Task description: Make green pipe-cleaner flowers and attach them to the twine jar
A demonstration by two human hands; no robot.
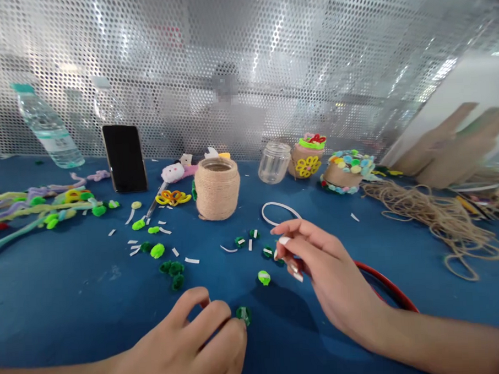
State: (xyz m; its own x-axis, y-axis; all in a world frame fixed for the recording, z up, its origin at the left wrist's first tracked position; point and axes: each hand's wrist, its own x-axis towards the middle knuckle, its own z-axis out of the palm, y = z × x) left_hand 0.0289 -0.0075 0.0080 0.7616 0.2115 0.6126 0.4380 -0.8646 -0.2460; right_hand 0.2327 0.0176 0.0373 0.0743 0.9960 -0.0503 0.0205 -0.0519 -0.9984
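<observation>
At the bottom centre, my left hand (198, 343) has its fingers curled, with a dark green fuzzy piece (244, 315) bearing a clear strip at its fingertips. Whatever may be pinched there is hidden. To the right, my right hand (327, 266) hovers with loosely bent fingers, thumb and index slightly apart, nothing visible between them. Dark green pieces with white strips (255, 233) lie just beyond it, and a bright green piece (264, 277) lies between the hands. Farther back stands a twine-wrapped jar (217, 191). A white ring (280, 205) lies near my right fingertips.
Pipe-cleaner pieces (37, 202) spread across the left, near a phone (125, 159) and bottle (51, 129). Behind are a glass jar (274, 165) and decorated jars (308, 159). Tangled twine (436, 217) lies right; a red band (392, 288) passes behind my right wrist.
</observation>
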